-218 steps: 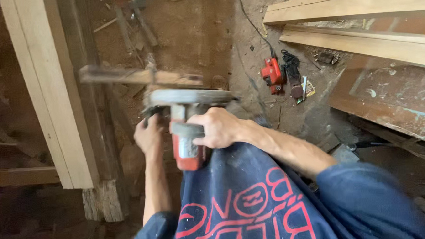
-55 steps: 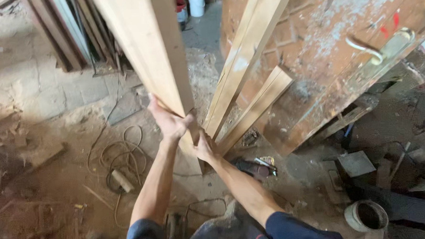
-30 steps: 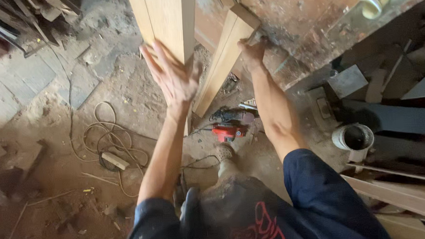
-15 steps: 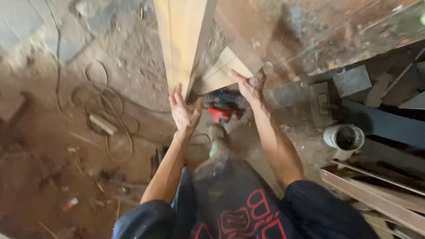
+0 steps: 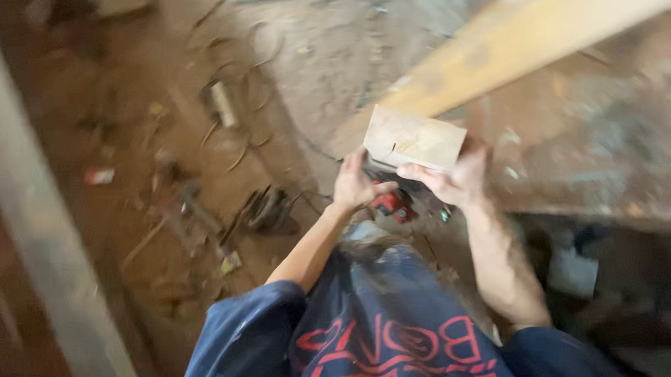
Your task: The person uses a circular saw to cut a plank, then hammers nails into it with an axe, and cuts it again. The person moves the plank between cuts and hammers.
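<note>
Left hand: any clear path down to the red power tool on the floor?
Probably not right now. The left hand grips the wooden plank end together with the right hand, and the red power tool lies just below, partly hidden behind both hands.

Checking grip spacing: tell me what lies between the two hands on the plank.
In the head view, the plank's cut end fills the gap between left hand and right hand.

The plank (image 5: 452, 93), upright half a second ago, is now lying tilted, running up to the right. Both hands are now gripping its cut end: left hand (image 5: 354, 184) underneath, right hand (image 5: 456, 179) over the near edge.
</note>
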